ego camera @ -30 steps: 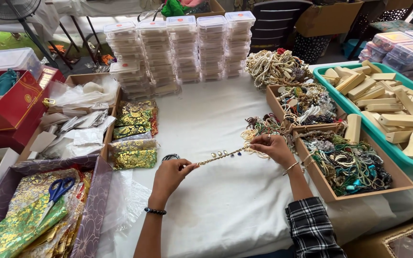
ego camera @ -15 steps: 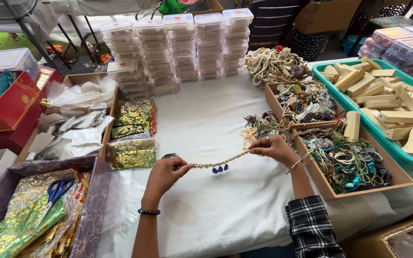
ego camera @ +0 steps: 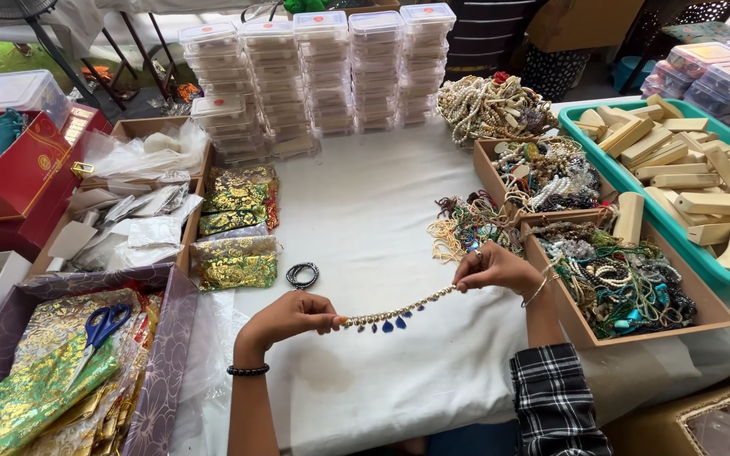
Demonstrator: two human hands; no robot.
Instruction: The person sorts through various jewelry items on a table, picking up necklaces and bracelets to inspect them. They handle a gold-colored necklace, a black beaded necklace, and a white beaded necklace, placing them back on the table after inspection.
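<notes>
A white-clothed table (ego camera: 373, 219) spreads out beneath me, crowded on every side. To my right sits a teal tray (ego camera: 693, 253) piled with pale wooden blocks (ego camera: 703, 173), and beside it two shallow cardboard trays (ego camera: 703, 314) heaped with tangled bead necklaces (ego camera: 614, 279). Along the far edge stand stacks of clear plastic boxes (ego camera: 323, 72). To my left a purple patterned box (ego camera: 162, 371) holds shiny gold-and-green pouches (ego camera: 40, 380) with blue-handled scissors (ego camera: 99, 325) lying on top; more pouches (ego camera: 234, 262) rest on the cloth nearby, and a small dark coiled bracelet (ego camera: 302, 274) lies just beyond my left hand. I hold a short beaded strand (ego camera: 399, 309) with small blue drops stretched above the cloth, well clear of the trays. My left hand (ego camera: 289, 317), a dark bead band at its wrist, has thumb and fingers pinched together on the strand's lower end. My right hand (ego camera: 496, 270), a thin bangle on that wrist, has its fingertips closed on the higher end, so the strand slants up from left to right.
</notes>
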